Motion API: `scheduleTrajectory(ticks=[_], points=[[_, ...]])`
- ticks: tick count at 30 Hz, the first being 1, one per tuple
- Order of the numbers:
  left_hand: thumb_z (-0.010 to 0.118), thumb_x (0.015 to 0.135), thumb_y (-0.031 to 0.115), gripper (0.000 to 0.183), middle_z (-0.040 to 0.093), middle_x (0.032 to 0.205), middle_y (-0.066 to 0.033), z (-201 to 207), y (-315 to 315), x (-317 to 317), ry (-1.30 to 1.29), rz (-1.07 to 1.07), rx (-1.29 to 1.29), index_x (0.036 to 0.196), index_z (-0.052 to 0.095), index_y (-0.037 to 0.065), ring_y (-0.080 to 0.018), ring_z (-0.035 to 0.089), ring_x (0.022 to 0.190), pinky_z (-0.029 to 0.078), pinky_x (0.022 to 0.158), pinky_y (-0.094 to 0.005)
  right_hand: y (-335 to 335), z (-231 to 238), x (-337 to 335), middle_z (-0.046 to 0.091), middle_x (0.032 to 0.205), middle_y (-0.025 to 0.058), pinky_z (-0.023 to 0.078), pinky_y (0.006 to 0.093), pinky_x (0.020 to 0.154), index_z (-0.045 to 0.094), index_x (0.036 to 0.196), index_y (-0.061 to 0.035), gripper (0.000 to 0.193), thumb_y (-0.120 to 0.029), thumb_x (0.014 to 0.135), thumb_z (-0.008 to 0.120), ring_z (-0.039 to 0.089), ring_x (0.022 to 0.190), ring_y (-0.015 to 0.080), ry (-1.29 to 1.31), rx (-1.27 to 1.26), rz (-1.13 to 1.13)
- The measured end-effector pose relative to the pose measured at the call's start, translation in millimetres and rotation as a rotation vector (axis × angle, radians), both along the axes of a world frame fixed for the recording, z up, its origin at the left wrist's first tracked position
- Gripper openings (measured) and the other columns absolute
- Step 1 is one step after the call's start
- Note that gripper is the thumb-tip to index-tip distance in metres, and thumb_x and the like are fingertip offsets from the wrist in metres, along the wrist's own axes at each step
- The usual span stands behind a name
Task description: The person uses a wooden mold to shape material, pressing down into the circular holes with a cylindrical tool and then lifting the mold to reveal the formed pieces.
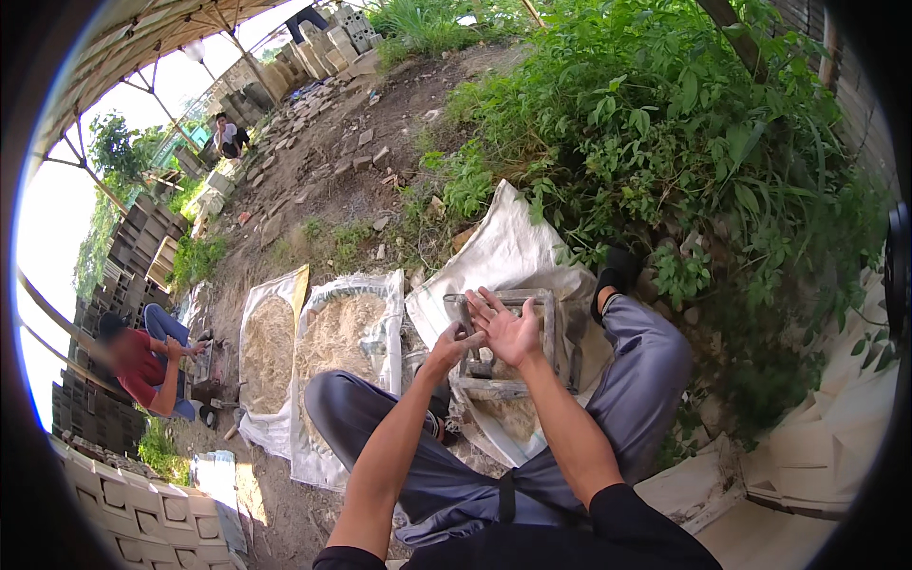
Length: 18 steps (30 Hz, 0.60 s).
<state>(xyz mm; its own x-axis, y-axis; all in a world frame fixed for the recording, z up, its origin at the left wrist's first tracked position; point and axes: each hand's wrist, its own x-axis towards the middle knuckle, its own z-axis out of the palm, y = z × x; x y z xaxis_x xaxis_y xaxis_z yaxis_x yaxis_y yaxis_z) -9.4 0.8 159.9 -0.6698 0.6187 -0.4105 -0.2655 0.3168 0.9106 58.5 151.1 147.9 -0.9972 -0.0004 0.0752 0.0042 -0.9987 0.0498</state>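
Note:
My right hand point(510, 331) is open, palm up with the fingers spread, above a grey rectangular frame point(491, 388). Close against its thumb side is my left hand point(452, 347), with its fingers curled together; anything small in them cannot be made out. Between my bent legs the frame lies on a whitish sack point(508, 237), and both hands hide part of it. Pale, straw-coloured loose material point(514, 414) shows at the frame's near side.
Two white sheets with dry fibrous material, one left point(268, 347) and one nearer point(344, 332), lie at my left. A seated person in red point(157, 366) works farther left. Leafy plants point(665, 142) crowd the right. Pale moulded blocks point(142, 508) stand lower left.

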Motion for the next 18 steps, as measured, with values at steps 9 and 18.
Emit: scheduleTrajectory(ticks=[9,18], points=[[0.085,0.065,0.037,0.075,0.059,0.104,-0.0108,-52.9,-6.2,-15.1,0.2,0.045,0.175,0.118,0.049,-0.003,-0.0182,0.055,0.094,0.045,0.083,-0.03,-10.7,12.3,-6.9,0.027,0.151,0.0151,0.017,0.0391,0.115,0.027,0.146,-0.0047,0.093,-0.073,0.087,0.004,0.027,0.137,0.0297,-0.045,0.236,0.024],[0.078,0.075,0.021,0.046,0.062,0.091,-0.0042,-51.5,3.5,3.3,0.194,0.172,0.187,0.111,0.058,0.0,-0.0127,0.057,0.084,0.047,0.076,-0.0286,-17.7,38.9,-2.0,0.029,0.149,0.018,0.018,0.0404,0.115,0.028,0.144,0.0014,0.097,-0.073,0.087,0.004,0.03,0.136,0.0308,-0.094,0.603,0.111]])
